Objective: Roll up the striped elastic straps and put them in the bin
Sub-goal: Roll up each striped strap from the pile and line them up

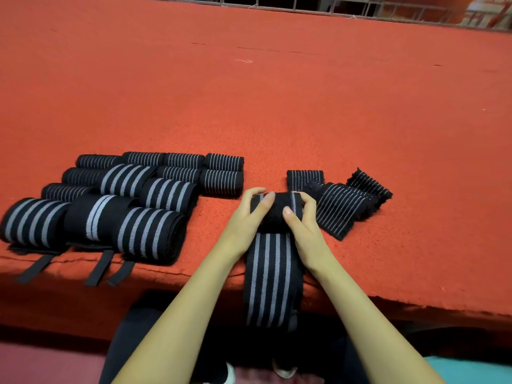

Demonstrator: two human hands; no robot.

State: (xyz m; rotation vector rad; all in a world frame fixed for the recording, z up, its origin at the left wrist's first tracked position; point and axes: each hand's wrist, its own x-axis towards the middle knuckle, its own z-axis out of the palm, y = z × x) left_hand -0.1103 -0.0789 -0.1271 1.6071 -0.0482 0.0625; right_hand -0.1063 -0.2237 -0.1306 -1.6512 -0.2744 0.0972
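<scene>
one wide-striped strap [273, 281] is the job in hand. its loose tail hangs off the near edge of the desk [360, 134] toward my lap, and its far end is already wound into a roll [273, 217] lying just inside that edge. my grip is clamped on that roll from both sides: my left hand [243, 217] curls round its left end with the thumb laid on top, and my right hand [304, 225] curls round its right end with the thumb pressed on the near face. i judge the step to be mid-roll, with a good length left to take up.

the next move calls for turning the roll toward me over the tail, keeping the band taut and its edges in line so the coil doesn't cone out. then the end needs closing; i can't see what fastening this one carries.

left of my hands lies a cluster of finished rolls [119, 206], some wide-striped and some thin-striped, a few with black tabs hanging over the near edge. just right of my right hand a thin-striped strap [340, 209] lies loosely folded, not yet rolled. no bin shows anywhere, so as far as i can tell nothing has gone in. farther off, the red felt of the desk runs on to a wire grid [304, 4] along its far edge.
</scene>
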